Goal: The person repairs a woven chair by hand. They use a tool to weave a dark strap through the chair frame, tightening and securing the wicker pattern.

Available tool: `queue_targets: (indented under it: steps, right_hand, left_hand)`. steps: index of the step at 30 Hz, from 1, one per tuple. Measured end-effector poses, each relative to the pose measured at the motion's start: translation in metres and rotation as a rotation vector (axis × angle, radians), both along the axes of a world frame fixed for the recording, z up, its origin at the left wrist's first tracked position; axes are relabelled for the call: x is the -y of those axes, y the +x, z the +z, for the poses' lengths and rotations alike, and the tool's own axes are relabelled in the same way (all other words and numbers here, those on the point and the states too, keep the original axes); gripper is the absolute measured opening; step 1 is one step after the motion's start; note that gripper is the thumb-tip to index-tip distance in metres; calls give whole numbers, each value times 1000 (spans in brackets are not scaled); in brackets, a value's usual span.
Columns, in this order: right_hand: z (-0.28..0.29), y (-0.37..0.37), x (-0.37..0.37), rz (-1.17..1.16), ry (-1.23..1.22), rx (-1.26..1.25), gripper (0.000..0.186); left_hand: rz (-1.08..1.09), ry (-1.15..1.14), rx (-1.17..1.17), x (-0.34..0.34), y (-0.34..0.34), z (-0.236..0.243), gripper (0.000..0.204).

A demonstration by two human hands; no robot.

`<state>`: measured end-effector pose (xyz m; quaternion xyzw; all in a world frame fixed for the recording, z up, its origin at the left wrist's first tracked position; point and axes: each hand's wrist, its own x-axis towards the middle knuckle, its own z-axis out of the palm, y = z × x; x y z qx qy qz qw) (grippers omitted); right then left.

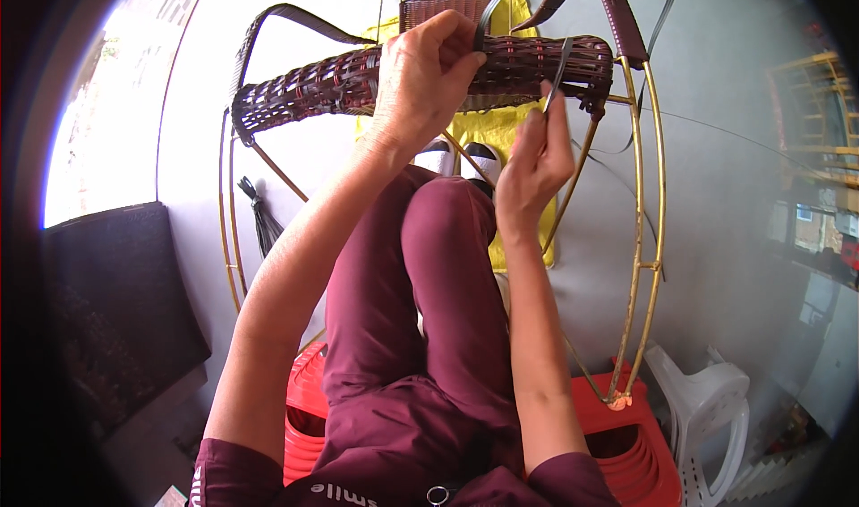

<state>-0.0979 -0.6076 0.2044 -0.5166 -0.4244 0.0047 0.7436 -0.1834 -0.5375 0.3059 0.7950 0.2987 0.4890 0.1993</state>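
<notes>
Across the front of me runs the dark brown woven edge of a chair with a gold metal frame. My left hand is closed over the middle of this weave, its fingers pinching a long dark grey flat strip that loops upward. Just right of it, below the weave, my right hand is closed around a thin, flat, grey metal-looking tool. The tool points up toward the weave's right part. Whether its tip touches the weave I cannot tell.
Behind the weave stands a reddish woven panel. Wrapped armrests rise at both sides. A yellow cloth lies under my feet, and a dark strip bundle lies left. Red stools and a white plastic chair stand close by.
</notes>
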Motion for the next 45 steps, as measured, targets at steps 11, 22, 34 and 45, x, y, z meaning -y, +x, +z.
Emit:
queue_targets:
  steps: [11, 22, 34, 45]
  right_hand:
    - [4, -4, 40, 13, -267, 269, 25]
    - [38, -37, 52, 55, -411, 127, 25]
    - [8, -31, 33, 153, -204, 59, 27]
    - [18, -34, 37, 238, -301, -99, 27]
  left_hand:
    - [18, -55, -30, 12, -1, 16, 13]
    - [66, 4, -30, 13, -7, 18, 14]
    - [71, 24, 0, 10, -9, 16, 14]
    - [59, 19, 18, 9, -7, 16, 12]
